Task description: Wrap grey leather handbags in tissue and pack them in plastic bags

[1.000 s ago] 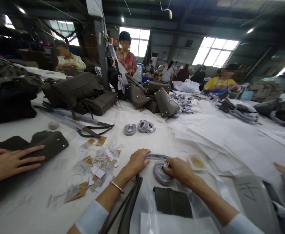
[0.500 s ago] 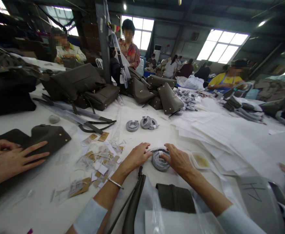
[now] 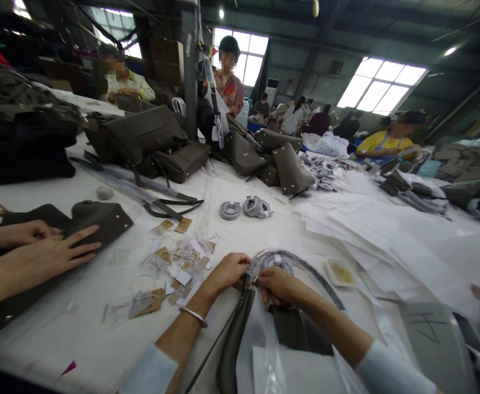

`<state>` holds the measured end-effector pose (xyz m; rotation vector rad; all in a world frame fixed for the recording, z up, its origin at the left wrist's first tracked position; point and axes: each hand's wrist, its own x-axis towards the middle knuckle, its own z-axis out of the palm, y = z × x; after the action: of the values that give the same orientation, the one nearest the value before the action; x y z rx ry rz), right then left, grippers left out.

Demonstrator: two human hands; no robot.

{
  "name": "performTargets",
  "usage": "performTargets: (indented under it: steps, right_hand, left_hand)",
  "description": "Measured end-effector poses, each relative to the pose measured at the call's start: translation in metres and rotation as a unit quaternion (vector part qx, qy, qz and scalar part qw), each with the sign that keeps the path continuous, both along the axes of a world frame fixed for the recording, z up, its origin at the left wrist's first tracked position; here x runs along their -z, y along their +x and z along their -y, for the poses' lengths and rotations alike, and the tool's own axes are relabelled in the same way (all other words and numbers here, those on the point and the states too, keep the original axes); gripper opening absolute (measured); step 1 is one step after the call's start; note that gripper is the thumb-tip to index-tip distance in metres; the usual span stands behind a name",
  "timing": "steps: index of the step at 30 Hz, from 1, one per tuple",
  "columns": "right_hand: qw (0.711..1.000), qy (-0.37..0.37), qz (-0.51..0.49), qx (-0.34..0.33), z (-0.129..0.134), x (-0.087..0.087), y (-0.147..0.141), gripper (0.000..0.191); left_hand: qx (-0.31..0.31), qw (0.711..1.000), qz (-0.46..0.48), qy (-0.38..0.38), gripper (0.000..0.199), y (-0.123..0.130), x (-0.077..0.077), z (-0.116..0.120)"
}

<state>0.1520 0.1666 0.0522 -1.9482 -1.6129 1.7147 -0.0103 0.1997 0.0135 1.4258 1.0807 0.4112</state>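
Observation:
In the head view my left hand (image 3: 232, 269) is closed at the left end of a plastic-wrapped grey strap (image 3: 320, 272), which arches away to the right. My right hand (image 3: 279, 285) pinches close beside it, just above the bag's top corner; what lies between its fingertips is too small to make out. Below both hands is a dark olive bag (image 3: 235, 342), partly covered by clear plastic and a white sheet (image 3: 293, 372). Its dark flap (image 3: 299, 331) shows under my right wrist. Just behind my right hand lies a coiled grey strap (image 3: 283, 264).
Loose tags (image 3: 180, 273) lie left of my hands. Further back are more coiled straps (image 3: 229, 210) and piled bags (image 3: 141, 137). A small tray (image 3: 340, 272) and white sheets (image 3: 358, 219) are at right. A co-worker's hands (image 3: 47, 251) rest on another bag at left.
My hands have moved from around the coil back toward the bag's top corner and closed there. A wrapped strap now arches out to the right. The view has shifted slightly left.

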Motion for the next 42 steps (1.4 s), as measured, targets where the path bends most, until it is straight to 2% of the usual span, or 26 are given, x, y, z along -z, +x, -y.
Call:
performTargets:
  steps: [2,4,6,9,12,15,18,21,24,28,31,34,36,39,42]
  right_hand:
    - [0.997,-0.026,-0.074,0.021,-0.011,0.009,-0.005,0.018]
    - [0.987,-0.057,-0.147,0.043,-0.017,0.015,-0.005,0.020]
    - [0.974,-0.090,-0.201,0.057,-0.021,0.020,-0.002,0.021]
    - [0.957,-0.124,-0.253,0.074,-0.023,0.023,0.003,0.018]
    - [0.953,-0.133,-0.263,0.074,-0.022,0.019,0.006,0.014]
    - [0.964,-0.099,-0.243,0.035,-0.019,0.005,0.010,0.016]
    - [0.985,-0.027,-0.168,-0.017,-0.013,-0.010,0.016,0.038]
    - [0.995,0.067,-0.023,-0.065,-0.001,-0.017,0.022,0.056]
    - [0.971,0.166,0.107,-0.134,0.013,-0.020,0.020,0.056]
    - [0.959,0.177,0.128,-0.179,0.027,-0.021,0.015,0.040]
    - [0.951,0.217,0.140,-0.167,0.030,-0.023,0.016,0.032]
    - [0.940,0.236,0.191,-0.152,0.031,-0.026,0.023,0.020]
    - [0.951,0.230,0.183,-0.094,0.030,-0.027,0.028,0.020]
    - [0.969,0.231,0.075,0.049,0.024,-0.027,0.028,0.019]
    - [0.967,0.204,-0.084,0.128,0.013,-0.022,0.015,0.031]
  left_hand:
    - [0.002,0.999,0.043,0.022,0.033,-0.003,0.001,-0.001]
    - [0.004,0.995,0.042,0.094,0.031,-0.007,0.002,-0.003]
    - [0.003,0.983,0.015,0.181,0.026,-0.010,0.003,-0.005]
    - [0.017,0.956,-0.083,0.280,0.019,-0.009,0.001,-0.006]
    - [0.034,0.926,-0.185,0.327,0.019,-0.006,-0.003,-0.004]
    - [0.038,0.908,-0.231,0.347,0.019,-0.007,-0.006,-0.002]
    - [0.024,0.903,-0.271,0.333,0.018,-0.013,-0.008,-0.003]
    - [0.001,0.915,-0.267,0.304,0.014,-0.023,-0.013,-0.004]
    - [0.002,0.954,-0.180,0.239,0.009,-0.032,-0.020,-0.005]
    - [-0.007,0.987,-0.039,0.155,0.006,-0.036,-0.023,-0.007]
    - [-0.023,0.994,0.054,0.095,0.010,-0.034,-0.021,-0.009]
    - [-0.058,0.985,0.161,0.011,0.013,-0.031,-0.019,-0.011]
    - [-0.087,0.977,0.194,-0.029,0.015,-0.030,-0.017,-0.012]
    - [-0.122,0.971,0.202,-0.046,0.020,-0.029,-0.014,-0.014]
    - [-0.145,0.967,0.203,-0.043,0.025,-0.027,-0.010,-0.016]
